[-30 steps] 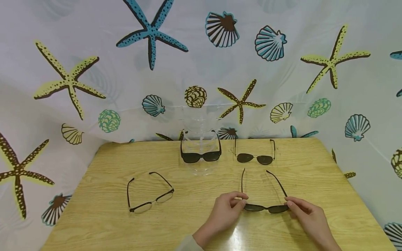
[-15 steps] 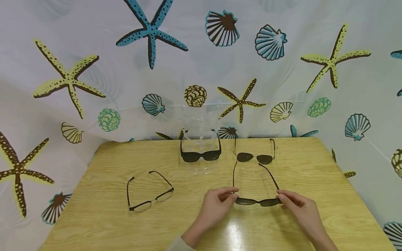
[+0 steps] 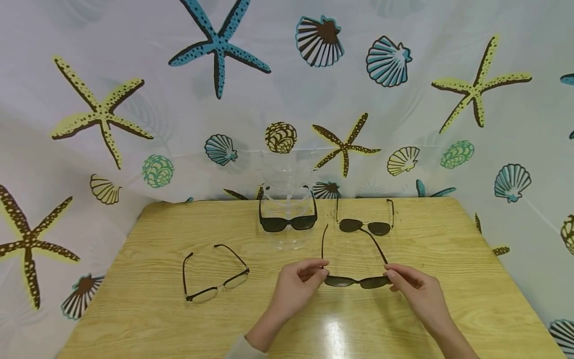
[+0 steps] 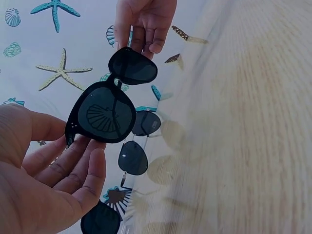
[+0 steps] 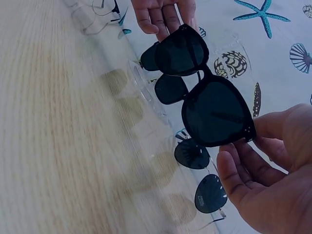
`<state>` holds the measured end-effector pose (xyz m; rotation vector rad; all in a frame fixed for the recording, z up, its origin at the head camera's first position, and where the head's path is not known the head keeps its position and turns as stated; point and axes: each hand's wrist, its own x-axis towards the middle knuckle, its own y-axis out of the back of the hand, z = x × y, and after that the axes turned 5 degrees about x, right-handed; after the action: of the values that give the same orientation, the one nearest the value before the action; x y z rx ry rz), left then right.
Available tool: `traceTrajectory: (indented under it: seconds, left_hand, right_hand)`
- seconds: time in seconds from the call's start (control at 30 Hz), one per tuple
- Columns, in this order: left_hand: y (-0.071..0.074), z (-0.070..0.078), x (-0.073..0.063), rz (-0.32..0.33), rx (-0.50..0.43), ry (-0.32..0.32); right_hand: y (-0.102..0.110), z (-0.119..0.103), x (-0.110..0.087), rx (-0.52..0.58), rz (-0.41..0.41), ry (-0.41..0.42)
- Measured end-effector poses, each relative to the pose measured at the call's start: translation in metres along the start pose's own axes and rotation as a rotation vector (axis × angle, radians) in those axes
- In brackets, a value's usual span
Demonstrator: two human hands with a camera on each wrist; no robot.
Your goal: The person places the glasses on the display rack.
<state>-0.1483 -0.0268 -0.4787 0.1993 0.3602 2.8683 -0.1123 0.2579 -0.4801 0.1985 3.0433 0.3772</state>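
A pair of black sunglasses [image 3: 339, 281] with dark lenses is held over the table, arms unfolded and pointing away from me. My left hand [image 3: 296, 286] pinches its left hinge corner between thumb and fingers; my right hand [image 3: 417, 294] pinches the right one. Both wrist views show the black frame [image 4: 106, 112] from the front, one hand at each end. Behind it, a clear display stand [image 3: 289, 192] bears another pair of black sunglasses [image 3: 288, 223]. Thin-framed aviator sunglasses [image 3: 378, 229] sit right of that stand, overlapped by one arm tip of the held pair.
Clear-lens eyeglasses [image 3: 217, 287] with dark brows lie unfolded on the left of the wooden table [image 3: 148, 319]. A white curtain [image 3: 251, 114] printed with starfish and shells hangs along the back and sides.
Both hands have carried the black sunglasses left and slightly away from me, toward the stand. The other glasses have stayed in place.
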Motion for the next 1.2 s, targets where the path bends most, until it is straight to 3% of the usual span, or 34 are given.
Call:
traceTrajectory:
  seconds: [0.57, 1.2]
  left_hand:
    - [0.028, 0.004, -0.003, 0.079, -0.076, 0.010]
    - [0.062, 0.009, -0.006, 0.191, -0.047, -0.008]
  right_hand:
    - [-0.024, -0.018, 0.011, 0.027, -0.040, 0.097]
    - [-0.061, -0.045, 0.032, 0.089, -0.070, 0.150]
